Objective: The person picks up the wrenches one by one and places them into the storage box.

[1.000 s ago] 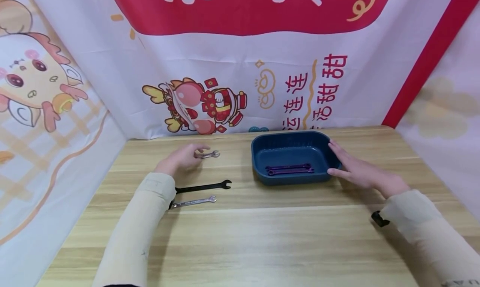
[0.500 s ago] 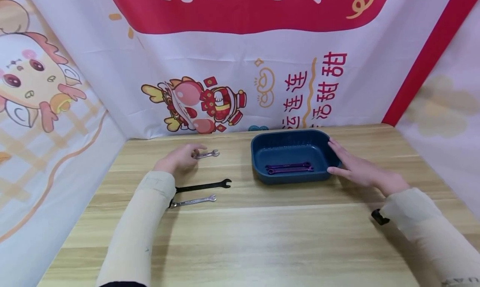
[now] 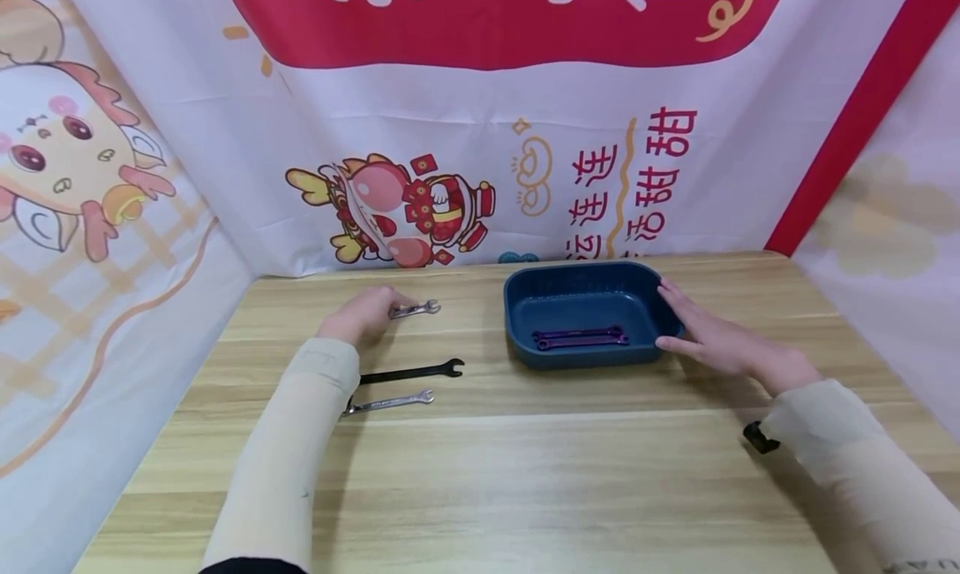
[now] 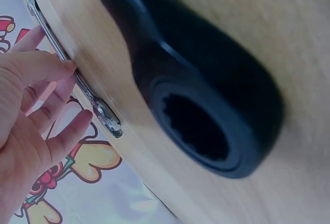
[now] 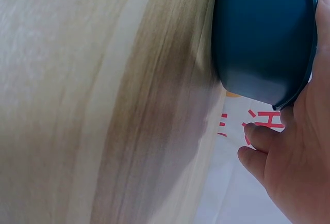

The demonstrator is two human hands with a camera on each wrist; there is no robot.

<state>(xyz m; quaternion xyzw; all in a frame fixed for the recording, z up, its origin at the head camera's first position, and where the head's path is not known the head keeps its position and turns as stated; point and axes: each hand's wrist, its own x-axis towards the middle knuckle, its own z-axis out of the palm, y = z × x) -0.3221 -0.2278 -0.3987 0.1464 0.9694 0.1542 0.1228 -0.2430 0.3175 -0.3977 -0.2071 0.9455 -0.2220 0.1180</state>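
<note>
My left hand (image 3: 369, 314) is at the back left of the table, thumb and fingers pinching a small silver wrench (image 3: 417, 309). Seen from the left wrist, this silver wrench (image 4: 85, 87) lies along the tabletop with the thumb and a finger on either side of its shaft. My right hand (image 3: 716, 341) rests against the right end of a dark blue bin (image 3: 585, 359), fingers extended along the rim and thumb near the front corner. Inside the bin lie two purple wrenches (image 3: 581, 338), side by side near its front wall.
Nearer me, a black wrench (image 3: 412, 374) and another silver wrench (image 3: 393, 402) lie beside the left forearm, their left ends hidden by the sleeve. The black wrench's ring end (image 4: 206, 115) looms large in the left wrist view. A printed cloth (image 3: 465, 99) hangs behind the table.
The left hand's raised fingers have come down onto the small silver wrench, and the left forearm has shifted slightly right. The right hand and bin stay in place.
</note>
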